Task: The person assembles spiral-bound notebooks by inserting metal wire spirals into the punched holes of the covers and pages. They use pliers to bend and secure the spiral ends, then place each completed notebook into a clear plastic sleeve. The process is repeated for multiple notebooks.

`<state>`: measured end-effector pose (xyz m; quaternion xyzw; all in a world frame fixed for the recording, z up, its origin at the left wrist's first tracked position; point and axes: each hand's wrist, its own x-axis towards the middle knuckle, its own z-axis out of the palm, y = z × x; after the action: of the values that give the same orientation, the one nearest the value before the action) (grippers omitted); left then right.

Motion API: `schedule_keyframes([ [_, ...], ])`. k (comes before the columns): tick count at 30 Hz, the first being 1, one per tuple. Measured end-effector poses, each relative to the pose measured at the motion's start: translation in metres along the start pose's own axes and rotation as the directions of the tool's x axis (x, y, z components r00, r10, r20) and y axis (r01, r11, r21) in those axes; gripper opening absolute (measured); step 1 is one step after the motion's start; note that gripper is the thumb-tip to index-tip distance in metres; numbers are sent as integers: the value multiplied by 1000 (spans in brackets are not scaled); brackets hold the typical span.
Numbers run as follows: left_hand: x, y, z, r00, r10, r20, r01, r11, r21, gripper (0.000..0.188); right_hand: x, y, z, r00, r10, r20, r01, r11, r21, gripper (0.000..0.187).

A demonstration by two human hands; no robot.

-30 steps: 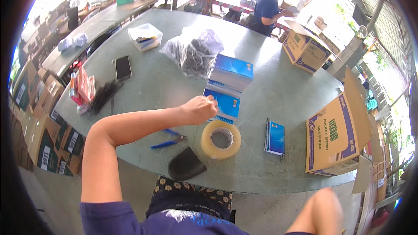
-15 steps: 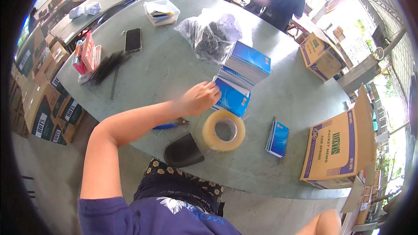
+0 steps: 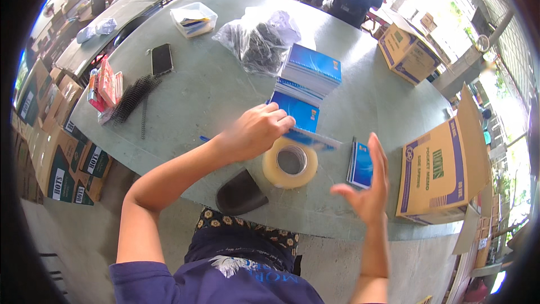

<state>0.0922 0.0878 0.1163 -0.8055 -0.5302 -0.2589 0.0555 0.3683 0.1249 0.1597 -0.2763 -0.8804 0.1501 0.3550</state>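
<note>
My left hand [image 3: 257, 129] is closed on the edge of a blue-covered notebook [image 3: 313, 138], which is tilted nearly edge-on and smeared by motion. It is above a roll of clear tape [image 3: 273, 175]. Just beyond, a short pile of blue notebooks [image 3: 301, 111] stands against a taller stack of the same notebooks [image 3: 315, 63]. My right hand [image 3: 371, 188] is raised with nothing in it, thumb spread away from the straight fingers. Close beside it, a small spiral-bound notebook [image 3: 360, 164] with a blue cover lies on the table.
An open cardboard box [image 3: 430, 174] stands at the right, another box [image 3: 409, 50] farther back. A dark rounded object [image 3: 241, 193] lies at the near edge. Farther off are a plastic bag [image 3: 259, 42], a clear tub [image 3: 194, 19], a phone [image 3: 162, 59] and black spiral wires [image 3: 135, 98].
My left hand has lifted a notebook off the short pile and drawn it nearer. My right hand has come up from the lower edge, opening beside the spiral-bound notebook.
</note>
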Motion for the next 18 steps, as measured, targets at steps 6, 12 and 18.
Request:
schedule_keyframes([
  [6, -13, 13, 25, 945, -283, 165, 326, 749, -578, 24, -47, 62, 116, 781, 612, 123, -484, 471, 738, 39],
  [12, -15, 26, 59, 842, -411, 349, 422, 99, -901, 25, -35, 47, 119, 837, 546, 14, -405, 602, 688, 34],
  [18, -16, 21, 56, 839, -405, 365, 430, 80, -899, 28, -29, 43, 92, 846, 533, 33, -391, 576, 718, 37],
])
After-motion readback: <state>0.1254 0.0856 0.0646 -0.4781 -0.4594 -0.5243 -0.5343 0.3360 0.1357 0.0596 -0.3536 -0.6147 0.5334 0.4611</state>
